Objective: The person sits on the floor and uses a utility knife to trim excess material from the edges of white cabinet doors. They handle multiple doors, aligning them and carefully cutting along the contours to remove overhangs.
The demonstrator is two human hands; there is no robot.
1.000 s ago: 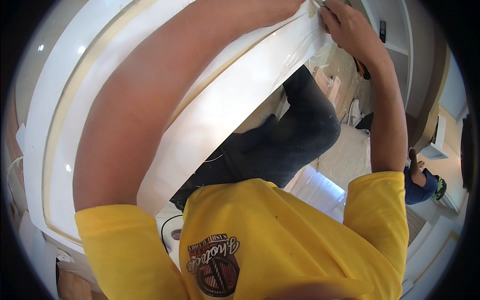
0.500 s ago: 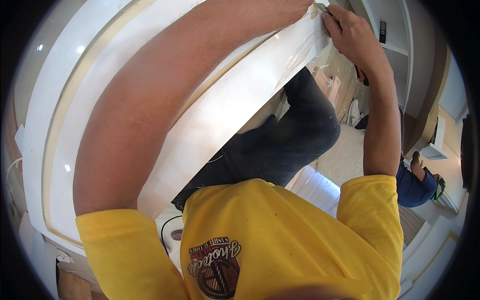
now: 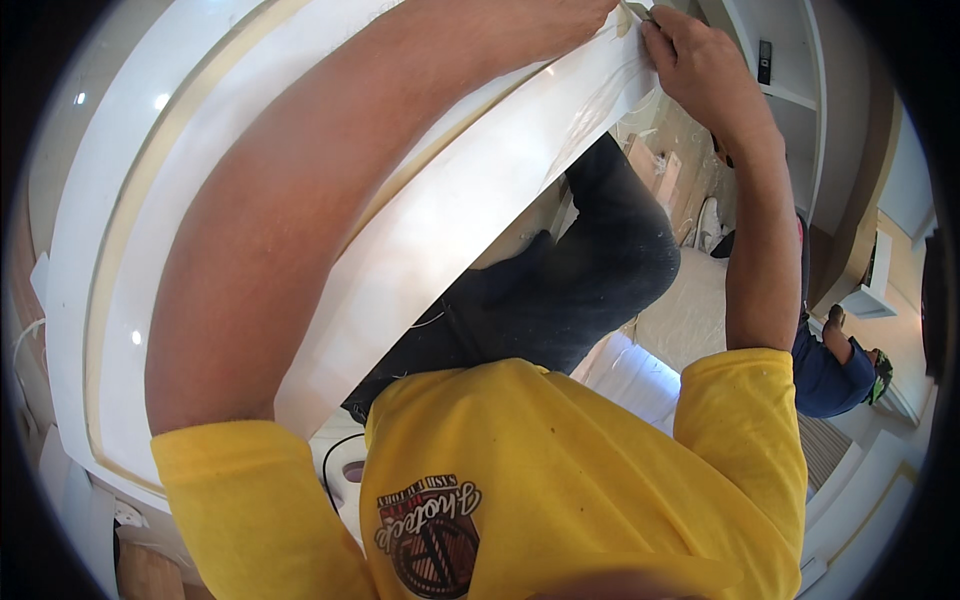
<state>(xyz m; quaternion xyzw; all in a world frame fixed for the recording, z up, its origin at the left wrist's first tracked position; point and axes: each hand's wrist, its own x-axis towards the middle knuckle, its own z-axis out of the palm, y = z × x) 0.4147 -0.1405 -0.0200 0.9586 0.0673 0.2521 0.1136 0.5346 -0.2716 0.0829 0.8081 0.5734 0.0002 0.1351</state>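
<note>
A long white panel [image 3: 450, 220] slants across my lap, with a tan strip [image 3: 480, 118] along it and wrinkled clear film near its far right end. My right hand [image 3: 700, 65] is closed at that end, thumb and fingers bent against the panel's edge. A small thin greyish piece [image 3: 638, 11] shows by its fingertips; what it is I cannot make out. My left forearm [image 3: 330, 150] reaches over the panel to the same corner. Of my left hand [image 3: 598, 10] only a part shows at the top rim, its fingers cut off or hidden.
White curved boards with a tan band [image 3: 125, 225] lie on the left. Behind my right arm stands a white shelf unit [image 3: 790, 90] holding a black remote-like object [image 3: 765, 62]. Wood offcuts [image 3: 655, 165] lie beyond my knee. A co-worker [image 3: 835, 375] in dark blue is at far right.
Both hands have shifted very slightly at the panel's far corner, my left a little further left. The panel and my legs stay almost in place.
</note>
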